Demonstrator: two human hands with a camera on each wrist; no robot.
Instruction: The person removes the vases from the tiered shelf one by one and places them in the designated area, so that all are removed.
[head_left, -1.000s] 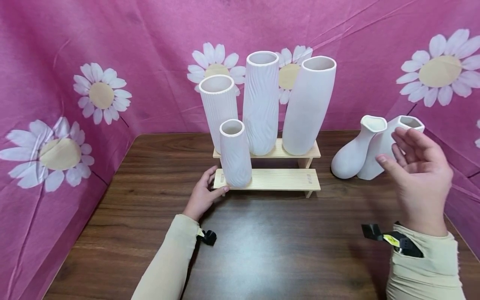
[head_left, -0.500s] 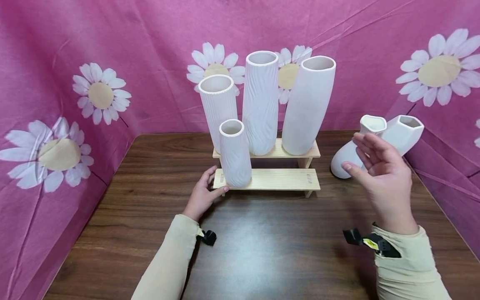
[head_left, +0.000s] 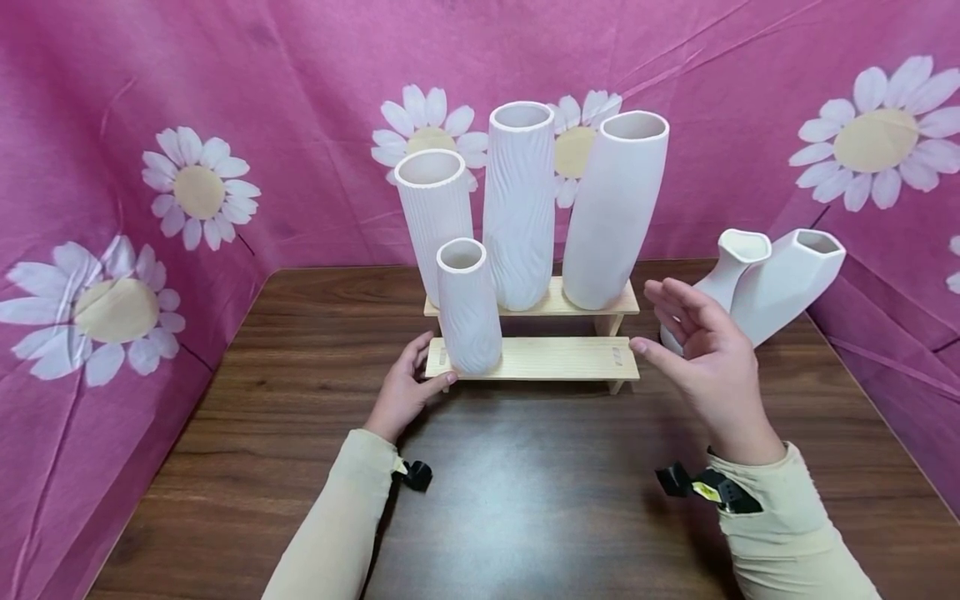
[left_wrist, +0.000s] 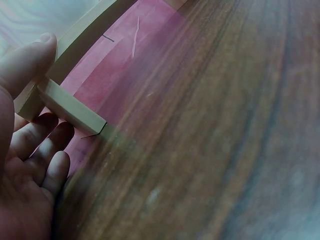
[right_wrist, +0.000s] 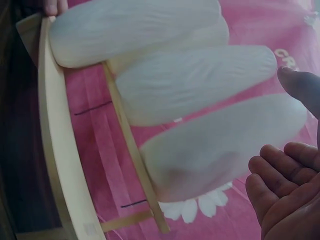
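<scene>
A two-tier wooden display stand (head_left: 558, 358) stands on the table. My left hand (head_left: 405, 392) grips the left end of its lower shelf; in the left wrist view the thumb (left_wrist: 30, 62) lies along the shelf edge, the fingers curled below beside a leg. A small white wavy vase (head_left: 471, 308) stands upright on that shelf's left part. On the upper shelf are a ribbed vase (head_left: 438, 221), a tall wavy vase (head_left: 521, 208) and a smooth tapered vase (head_left: 618, 208). My right hand (head_left: 708, 367) hovers, palm inward and holding nothing, its thumb tip at the lower shelf's right end.
To the right, a curved white vase (head_left: 726, 271) and a faceted white vase (head_left: 787, 283) lean together on the wood-grain table (head_left: 480, 500), partly behind my right hand. A pink cloth with daisies (head_left: 315, 142) hangs around the back and sides.
My right hand has moved left, from in front of the two separate vases to the stand's right end. My left hand and the vases have stayed in place.
</scene>
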